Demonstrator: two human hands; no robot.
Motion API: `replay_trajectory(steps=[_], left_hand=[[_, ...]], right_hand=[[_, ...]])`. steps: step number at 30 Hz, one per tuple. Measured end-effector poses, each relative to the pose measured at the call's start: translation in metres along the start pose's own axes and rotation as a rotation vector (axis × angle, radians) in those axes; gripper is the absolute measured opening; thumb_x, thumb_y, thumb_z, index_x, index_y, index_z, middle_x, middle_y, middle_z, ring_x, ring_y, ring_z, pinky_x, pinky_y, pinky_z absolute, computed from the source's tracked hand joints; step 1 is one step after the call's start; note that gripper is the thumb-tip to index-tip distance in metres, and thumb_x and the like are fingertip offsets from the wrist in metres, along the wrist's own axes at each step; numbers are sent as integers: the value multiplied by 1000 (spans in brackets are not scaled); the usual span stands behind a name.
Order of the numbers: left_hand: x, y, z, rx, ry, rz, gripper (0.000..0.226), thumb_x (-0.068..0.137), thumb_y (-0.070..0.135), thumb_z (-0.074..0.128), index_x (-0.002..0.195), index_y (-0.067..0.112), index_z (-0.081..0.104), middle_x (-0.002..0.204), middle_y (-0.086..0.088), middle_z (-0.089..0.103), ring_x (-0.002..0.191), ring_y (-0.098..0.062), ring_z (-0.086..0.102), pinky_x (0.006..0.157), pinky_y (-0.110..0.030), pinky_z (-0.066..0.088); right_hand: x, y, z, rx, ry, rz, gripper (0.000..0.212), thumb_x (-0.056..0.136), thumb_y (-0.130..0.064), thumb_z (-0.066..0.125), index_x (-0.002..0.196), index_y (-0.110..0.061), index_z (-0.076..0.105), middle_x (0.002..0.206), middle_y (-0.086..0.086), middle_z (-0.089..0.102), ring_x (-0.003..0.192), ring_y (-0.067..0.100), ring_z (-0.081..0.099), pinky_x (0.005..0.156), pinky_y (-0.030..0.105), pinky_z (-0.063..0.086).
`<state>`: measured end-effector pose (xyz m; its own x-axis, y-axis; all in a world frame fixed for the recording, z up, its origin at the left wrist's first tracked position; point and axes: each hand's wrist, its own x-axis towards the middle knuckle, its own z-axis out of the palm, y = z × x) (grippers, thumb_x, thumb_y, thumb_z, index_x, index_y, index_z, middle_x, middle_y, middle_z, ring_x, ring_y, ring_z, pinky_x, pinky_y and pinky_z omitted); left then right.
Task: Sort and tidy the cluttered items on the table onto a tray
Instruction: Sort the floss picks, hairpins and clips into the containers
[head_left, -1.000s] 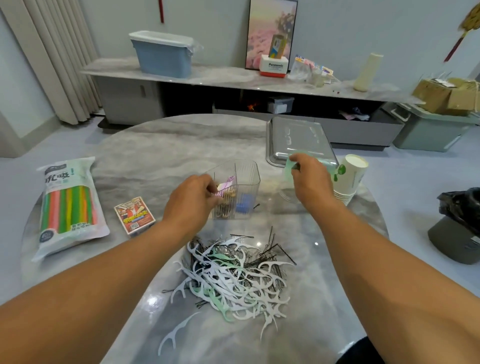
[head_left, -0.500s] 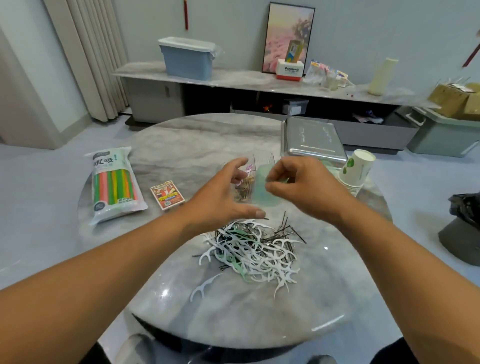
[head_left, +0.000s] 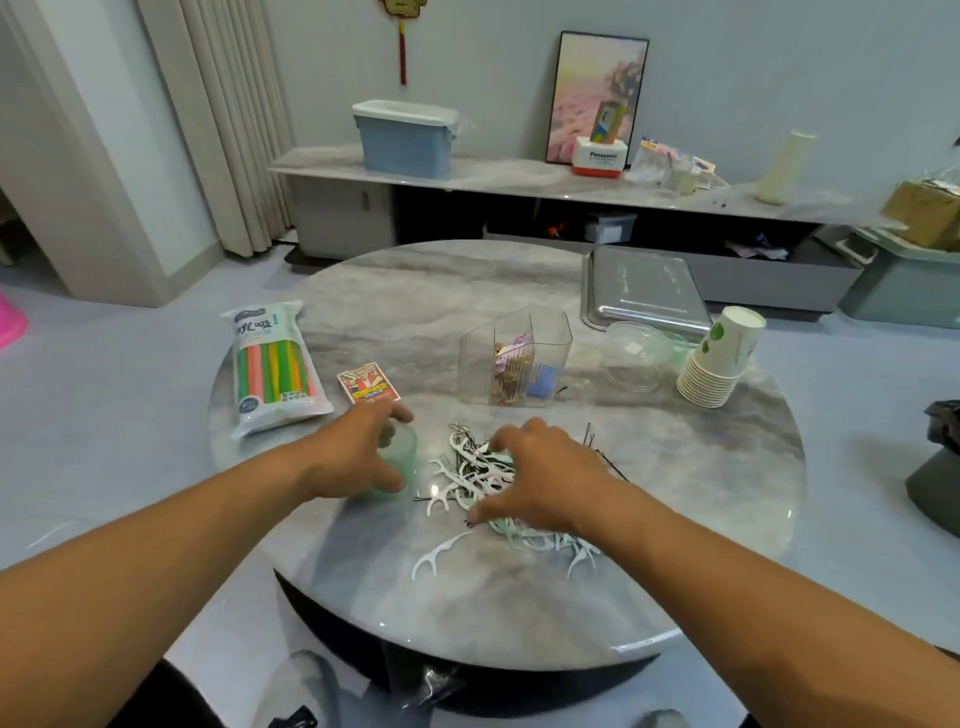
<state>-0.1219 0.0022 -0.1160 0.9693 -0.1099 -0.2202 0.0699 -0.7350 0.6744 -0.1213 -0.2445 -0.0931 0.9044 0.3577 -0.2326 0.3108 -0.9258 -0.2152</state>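
My left hand (head_left: 353, 457) grips a pale green translucent cup (head_left: 402, 460) standing on the round marble table (head_left: 675, 467), left of the pile. A heap of white and green floss picks mixed with black hairpins (head_left: 478, 478) lies in the middle. My right hand (head_left: 540, 478) hovers over the heap with fingers spread and bent down onto the picks; whether it holds any is hidden. A metal tray (head_left: 644, 291) sits at the far right of the table. A clear divided organiser (head_left: 514, 358) with small items stands behind the pile.
A pack of coloured straws (head_left: 272, 364) and a small card box (head_left: 369, 387) lie at the left. A clear plastic cup (head_left: 634, 356) lies on its side by a stack of paper cups (head_left: 719, 358) at the right. A low cabinet stands behind the table.
The green cup went from my right hand near the tray to my left hand and now stands on the table left of the pile. My right hand dropped onto the floss picks.
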Motion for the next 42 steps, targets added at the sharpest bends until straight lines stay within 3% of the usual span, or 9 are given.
replay_trajectory(steps=[3,6,8,11,19,22,28,38,42], left_hand=[[-3,-1,0,145,-103,-24,71,69,17,88,123,38,47,124,0,51,110,-11,55,85,-24,48],[-6,9,1,254,-128,35,85,70,32,90,139,37,41,146,2,39,132,-16,44,108,-30,40],[-7,17,2,288,-95,132,101,70,50,88,152,33,32,155,5,30,144,-15,29,117,-30,27],[-7,37,4,156,83,256,82,80,61,74,150,35,39,151,11,38,140,-7,33,114,-29,29],[8,76,26,-491,164,76,28,99,23,62,126,16,64,108,-1,69,98,-15,67,94,-38,57],[14,82,30,-687,108,-47,27,101,14,58,127,6,60,105,-10,68,93,-19,65,90,-36,57],[22,89,32,-843,48,-212,27,103,12,53,129,5,55,104,-13,65,92,-19,66,76,-24,60],[31,102,45,-1208,-126,-415,45,109,29,40,144,1,43,139,-27,53,127,-38,54,106,-43,48],[28,114,52,-1358,-278,-390,53,108,46,30,126,4,56,95,-18,73,82,-28,71,72,-36,61]], right_hand=[[5,-7,19,-154,-10,-4,92,65,-71,79,138,-25,46,133,5,47,126,29,46,94,43,45],[13,-9,25,-152,14,19,86,68,-61,83,136,-22,48,131,6,48,125,30,48,94,43,46],[18,-9,25,-123,-1,39,74,71,-54,84,129,-21,52,127,6,51,120,30,51,88,41,46],[24,-4,24,-73,1,50,48,75,-42,85,110,-21,60,116,4,60,103,27,58,75,34,43],[30,6,21,27,64,20,8,86,-24,73,92,-22,67,86,0,65,82,24,62,63,29,42],[29,10,20,113,76,28,29,83,-17,73,65,-24,51,64,-6,52,65,19,51,53,27,35],[24,30,0,446,65,131,15,82,-17,84,73,-12,72,63,0,68,49,7,54,46,18,40],[24,54,-37,1307,-40,351,17,77,-7,84,87,-1,72,67,8,69,52,12,61,52,21,55],[24,43,-33,1402,-115,327,10,82,-2,79,87,0,71,70,9,72,53,12,65,50,19,56]])
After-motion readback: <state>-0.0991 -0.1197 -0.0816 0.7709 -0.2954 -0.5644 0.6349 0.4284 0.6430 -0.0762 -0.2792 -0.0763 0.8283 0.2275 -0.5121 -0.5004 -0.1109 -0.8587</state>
